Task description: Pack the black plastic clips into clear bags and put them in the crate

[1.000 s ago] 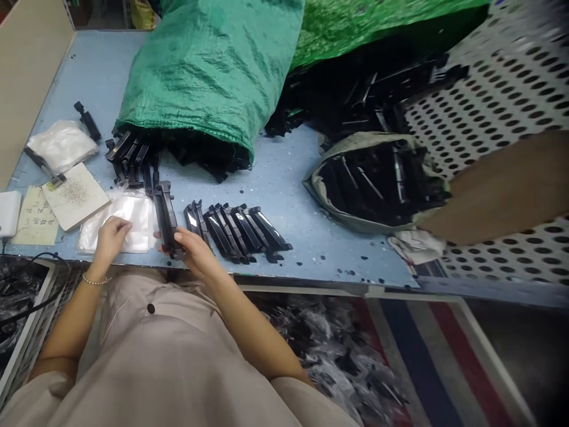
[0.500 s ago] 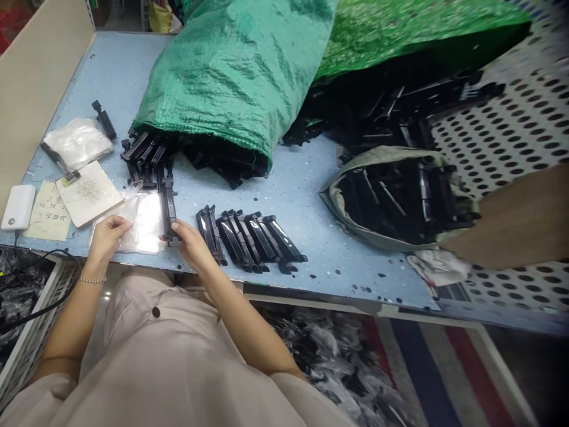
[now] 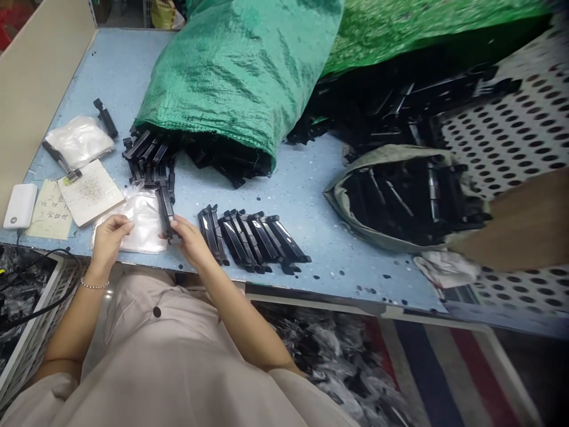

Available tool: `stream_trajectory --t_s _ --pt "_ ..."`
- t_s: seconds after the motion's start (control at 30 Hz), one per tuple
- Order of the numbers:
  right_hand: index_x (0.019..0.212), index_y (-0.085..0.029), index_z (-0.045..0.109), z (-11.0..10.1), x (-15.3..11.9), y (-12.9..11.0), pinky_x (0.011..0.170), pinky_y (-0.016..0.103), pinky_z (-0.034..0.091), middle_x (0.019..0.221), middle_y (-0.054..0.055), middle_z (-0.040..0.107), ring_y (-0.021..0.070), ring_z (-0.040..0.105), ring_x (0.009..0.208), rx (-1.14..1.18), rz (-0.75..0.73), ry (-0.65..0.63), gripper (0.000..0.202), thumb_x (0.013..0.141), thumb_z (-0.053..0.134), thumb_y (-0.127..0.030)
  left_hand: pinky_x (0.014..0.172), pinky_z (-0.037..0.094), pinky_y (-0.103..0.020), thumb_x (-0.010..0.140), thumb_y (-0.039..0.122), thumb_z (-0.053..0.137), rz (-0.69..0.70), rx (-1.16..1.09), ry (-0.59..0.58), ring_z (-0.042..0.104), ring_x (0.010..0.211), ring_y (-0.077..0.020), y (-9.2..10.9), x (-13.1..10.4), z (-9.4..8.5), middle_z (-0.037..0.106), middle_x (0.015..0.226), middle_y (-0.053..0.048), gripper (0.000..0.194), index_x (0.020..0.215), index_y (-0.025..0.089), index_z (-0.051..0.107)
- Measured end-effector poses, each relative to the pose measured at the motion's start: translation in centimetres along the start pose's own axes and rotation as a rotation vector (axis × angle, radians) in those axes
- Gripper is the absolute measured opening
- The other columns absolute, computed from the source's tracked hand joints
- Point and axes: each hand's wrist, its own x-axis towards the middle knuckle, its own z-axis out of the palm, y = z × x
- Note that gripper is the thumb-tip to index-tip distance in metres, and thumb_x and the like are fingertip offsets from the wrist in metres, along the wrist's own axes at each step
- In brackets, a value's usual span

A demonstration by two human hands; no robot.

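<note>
Your right hand (image 3: 189, 237) grasps the near end of a black plastic part (image 3: 166, 210), thumb on top, at the right edge of the stack of clear plastic bags (image 3: 144, 222). The part's far end points away from you, by the loose black parts (image 3: 144, 151) beyond the stack. Your left hand (image 3: 109, 234) is over the left side of the stack, thumb and forefinger pinched together; you cannot tell from this view whether a bag's film is caught between them.

The stack lies near the front edge of the blue speckled surface (image 3: 302, 196). To the right of the stack, you have a slanted row of black parts (image 3: 253, 240), lying side by side. Beyond the stack, the teal woven sack (image 3: 226, 71) opens toward you, with black parts in its mouth. Well to the right of the stack is a grey-green sack (image 3: 377, 234) filled with more black parts. Just left of the stack sits a pale square board (image 3: 91, 193), with a handwritten note (image 3: 51, 213) and a white power bank (image 3: 21, 206) farther left.
</note>
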Motion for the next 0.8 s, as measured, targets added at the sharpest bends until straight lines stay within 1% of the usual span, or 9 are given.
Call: stream_trajectory --t_s 0.07,0.13,0.27,0.4,0.5,0.57,0.63,0.7,0.8 --pt "0.098 -0.018 0.066 0.3 -1.1 -0.5 0.065 0.025 0.052 0.090 0.003 0.068 0.0149 0.068 0.072 -0.019 -0.088 -0.021 0.033 0.076 0.070 -0.043 0.068 0.046 -0.024 0.069 0.033 0.083 -0.002 0.045 -0.020 0.055 0.066 -0.0088 0.2 -0.4 0.4 0.064 0.079 0.000 0.025 0.080 0.015 0.069" --pt "0.096 -0.018 0.065 0.4 -2.4 -1.2 0.062 0.026 0.051 0.087 0.005 0.070 0.0155 0.066 0.069 0.004 -0.070 -0.120 0.035 0.078 0.066 -0.048 0.071 0.049 -0.027 0.073 0.035 0.080 0.028 0.103 -0.026 0.059 0.070 -0.0118 0.5 -0.9 0.9 0.066 0.081 -0.001 0.025 0.085 0.016 0.069" --pt "0.096 -0.016 0.064 -0.7 -4.1 -1.2 0.055 0.026 0.052 0.080 0.008 0.072 0.0182 0.067 0.065 0.057 0.209 -0.352 0.042 0.078 0.064 -0.053 0.092 0.052 -0.039 0.084 0.021 0.063 0.337 0.529 -0.057 0.064 0.100 -0.0220 0.8 -0.9 0.7 0.070 0.105 -0.007 0.007 0.087 0.020 0.069" --pt "0.092 -0.013 0.065 -2.4 -4.4 0.9 0.037 0.018 0.038 0.076 0.011 0.074 0.0116 0.058 0.046 0.070 0.459 -0.314 0.039 0.082 0.062 -0.051 0.105 0.048 -0.051 0.083 0.009 0.047 0.500 0.976 -0.143 0.062 0.114 -0.0296 0.7 0.2 -0.6 0.069 0.114 -0.011 0.034 0.102 0.020 0.073" --pt "0.089 -0.012 0.065 -2.7 -3.9 2.2 0.031 0.016 0.023 0.074 0.012 0.074 0.0057 0.043 0.035 0.159 0.528 -0.312 0.041 0.084 0.059 -0.052 0.112 0.045 -0.051 0.086 0.008 0.045 0.562 1.009 -0.190 0.058 0.126 -0.0304 0.8 -0.4 -0.5 0.062 0.134 -0.015 0.049 0.130 0.017 0.064" --pt "0.094 -0.011 0.065 -2.5 -3.5 2.6 0.030 0.017 0.022 0.075 0.013 0.073 0.0056 0.041 0.036 0.211 0.566 -0.351 0.045 0.085 0.058 -0.054 0.116 0.042 -0.051 0.089 0.007 0.042 0.615 0.978 -0.254 0.051 0.136 -0.0293 1.0 -1.8 0.3 0.053 0.146 -0.015 0.056 0.143 0.017 0.053" --pt "0.095 -0.012 0.065 -2.1 -3.2 2.4 0.032 0.016 0.027 0.076 0.011 0.073 0.0066 0.044 0.040 0.244 0.540 -0.316 0.043 0.084 0.061 -0.053 0.118 0.042 -0.049 0.091 0.005 0.039 0.680 0.943 -0.363 0.047 0.141 -0.0278 0.9 -3.6 1.3 0.048 0.151 -0.014 0.062 0.152 0.019 0.042" --pt "0.094 -0.015 0.062 -1.8 -3.1 2.0 0.039 0.017 0.037 0.076 0.007 0.071 0.0087 0.053 0.049 0.258 0.404 -0.188 0.034 0.082 0.068 -0.047 0.117 0.045 -0.047 0.093 0.004 0.037 0.761 0.906 -0.469 0.046 0.142 -0.0262 0.6 -5.2 2.2 0.047 0.153 -0.013 0.066 0.157 0.023 0.032" --pt "0.104 -0.023 0.056 -1.6 -3.4 0.9 0.045 0.019 0.043 0.078 0.000 0.068 0.0113 0.059 0.058 0.195 0.144 0.022 0.039 0.077 0.076 -0.042 0.115 0.047 -0.045 0.094 0.003 0.036 0.862 0.878 -0.429 0.048 0.140 -0.0251 -0.3 -6.3 3.6 0.048 0.152 -0.013 0.070 0.159 0.026 0.024"
